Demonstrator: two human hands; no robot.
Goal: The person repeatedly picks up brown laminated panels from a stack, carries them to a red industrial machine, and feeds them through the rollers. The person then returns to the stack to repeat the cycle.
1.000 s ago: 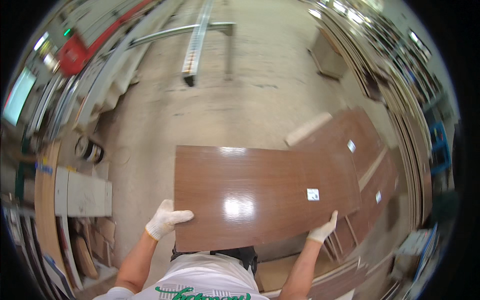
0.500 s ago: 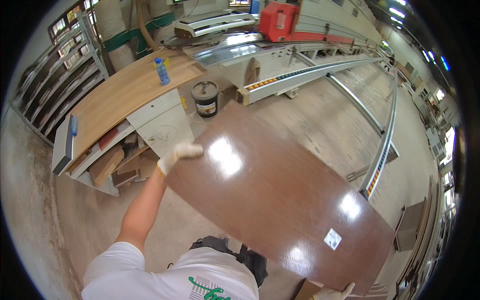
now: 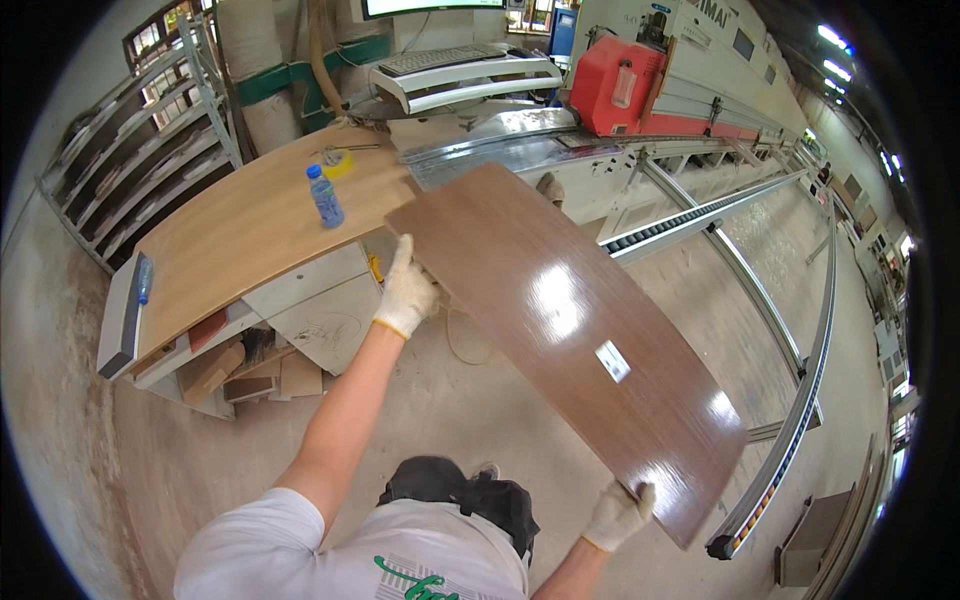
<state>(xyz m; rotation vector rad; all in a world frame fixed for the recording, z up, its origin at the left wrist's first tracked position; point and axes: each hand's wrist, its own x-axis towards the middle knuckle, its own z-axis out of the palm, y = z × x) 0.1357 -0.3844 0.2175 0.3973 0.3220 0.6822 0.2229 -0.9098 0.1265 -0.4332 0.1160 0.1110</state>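
One brown wood-grain panel [image 3: 500, 255], held off the floor [image 3: 450, 405] — beside the bench [image 3: 230, 245].
Left hand [image 3: 408, 290] and right hand [image 3: 615, 517] each pinch its near edge, toward opposite ends — probably spreading the weight and limiting tipping; its far end overlaps the bench's corner in view, contact unclear.

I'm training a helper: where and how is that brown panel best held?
The brown panel is probably best gripped along its near long edge, one hand toward each end, from where the wearer stands: it is long and flat, that edge facing them.
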